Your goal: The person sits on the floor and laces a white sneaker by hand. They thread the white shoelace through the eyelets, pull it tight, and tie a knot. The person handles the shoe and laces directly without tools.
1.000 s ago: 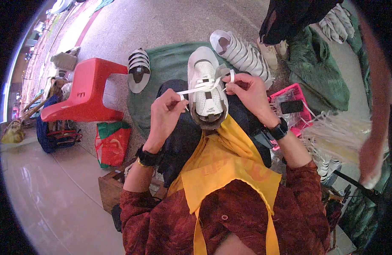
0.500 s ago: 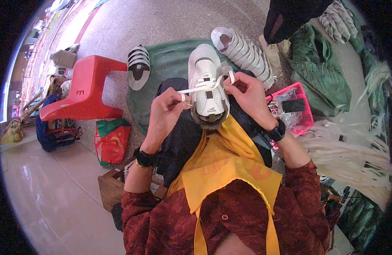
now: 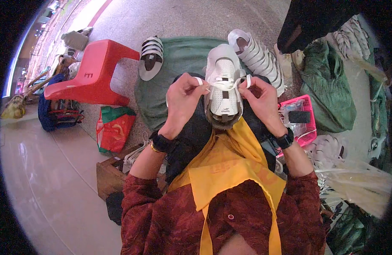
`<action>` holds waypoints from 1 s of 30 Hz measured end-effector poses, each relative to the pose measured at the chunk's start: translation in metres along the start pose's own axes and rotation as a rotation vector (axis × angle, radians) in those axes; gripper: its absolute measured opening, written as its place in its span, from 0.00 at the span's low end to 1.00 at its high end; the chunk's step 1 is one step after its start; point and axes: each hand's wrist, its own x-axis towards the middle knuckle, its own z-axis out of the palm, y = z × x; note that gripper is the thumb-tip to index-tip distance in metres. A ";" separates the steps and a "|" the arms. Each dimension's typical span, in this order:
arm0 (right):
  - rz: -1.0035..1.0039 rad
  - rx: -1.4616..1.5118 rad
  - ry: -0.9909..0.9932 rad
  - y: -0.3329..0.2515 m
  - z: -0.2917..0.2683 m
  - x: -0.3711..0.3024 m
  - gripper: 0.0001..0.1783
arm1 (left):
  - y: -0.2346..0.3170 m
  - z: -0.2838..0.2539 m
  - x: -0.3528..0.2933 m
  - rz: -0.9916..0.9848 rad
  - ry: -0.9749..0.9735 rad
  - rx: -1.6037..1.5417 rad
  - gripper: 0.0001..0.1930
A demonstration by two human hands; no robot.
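A white sneaker [image 3: 223,70] with a mesh tongue rests upright on my lap over the dark trousers, its heel toward me. White shoelaces [image 3: 223,85] cross over its throat and run out to both sides. On the left, my left hand [image 3: 183,102] pinches one side of the lace between thumb and finger, with a small loop showing above the fingertips. My right hand [image 3: 262,102] pinches the other side, where a loop also stands up. Both hands are close beside the shoe. A yellow apron [image 3: 234,157] hangs below it.
A green cloth [image 3: 179,55] lies on the floor ahead, with a striped shoe upper [image 3: 151,59] on it. Nested white shoes [image 3: 262,61] form a row at the right. Around me are a red plastic stool [image 3: 91,76], a pink basket [image 3: 308,108], a green sack [image 3: 325,89] and a wooden box [image 3: 108,178].
The lace that stretched out to the left is now drawn in, with loops at both hands. My left hand has come nearer the shoe. The whole view has shifted slightly.
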 end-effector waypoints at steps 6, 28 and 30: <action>-0.009 0.020 -0.007 0.001 0.000 0.001 0.02 | -0.003 0.005 -0.001 0.074 0.028 0.085 0.08; -0.164 -0.241 0.109 -0.017 0.001 -0.006 0.09 | 0.011 0.020 -0.010 0.152 0.192 0.442 0.12; -0.278 -0.300 0.093 -0.021 0.001 -0.008 0.10 | 0.011 0.022 -0.010 0.181 0.184 0.428 0.11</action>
